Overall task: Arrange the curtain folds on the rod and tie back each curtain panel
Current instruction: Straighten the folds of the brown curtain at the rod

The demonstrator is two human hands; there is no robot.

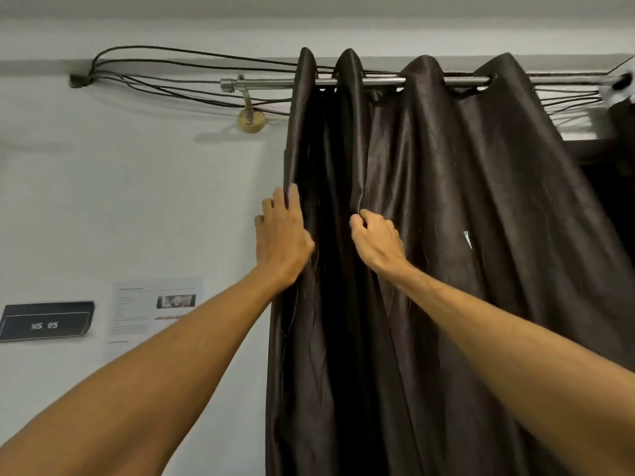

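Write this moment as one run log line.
step: arranging | left hand: touches curtain edge | right hand: pinches fold | rod: holds curtain

The curtain [446, 201] filling the right of the frame was dark brown cloth with a soft satin sheen, creased in places. The rod [385, 80] near the top was smooth polished metal, and the sheet [151, 310] at lower left was matt paper on a matt painted wall [137, 201].
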